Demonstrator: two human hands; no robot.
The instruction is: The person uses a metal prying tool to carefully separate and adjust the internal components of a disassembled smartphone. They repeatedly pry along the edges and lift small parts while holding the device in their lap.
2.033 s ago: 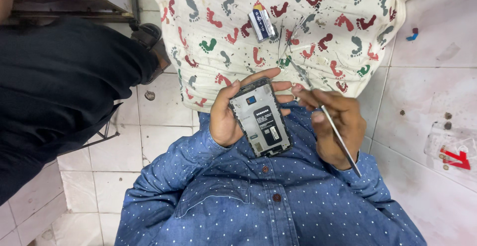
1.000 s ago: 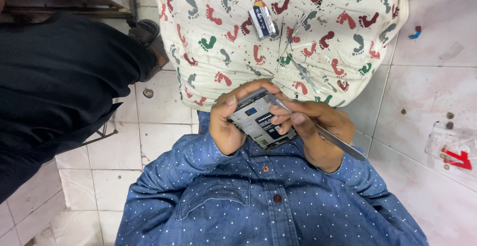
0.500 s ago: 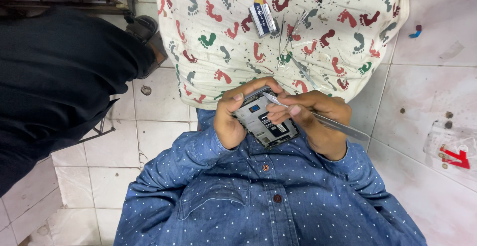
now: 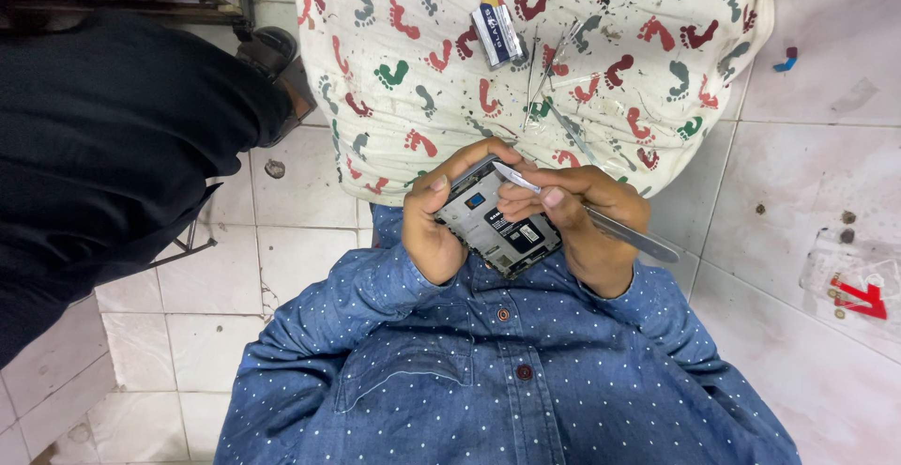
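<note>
An opened phone (image 4: 496, 221) is gripped at frame centre by the left hand (image 4: 434, 224), tilted so its exposed back faces up. Metal tweezers (image 4: 591, 217) are pinched by the right hand (image 4: 582, 213), tip at the phone's twelve o'clock edge.

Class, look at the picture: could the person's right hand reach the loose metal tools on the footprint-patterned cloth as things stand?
Probably yes: the thin metal tools lie uncovered on the footprint-patterned cloth just beyond the right hand, though it already holds silver tweezers.
</note>
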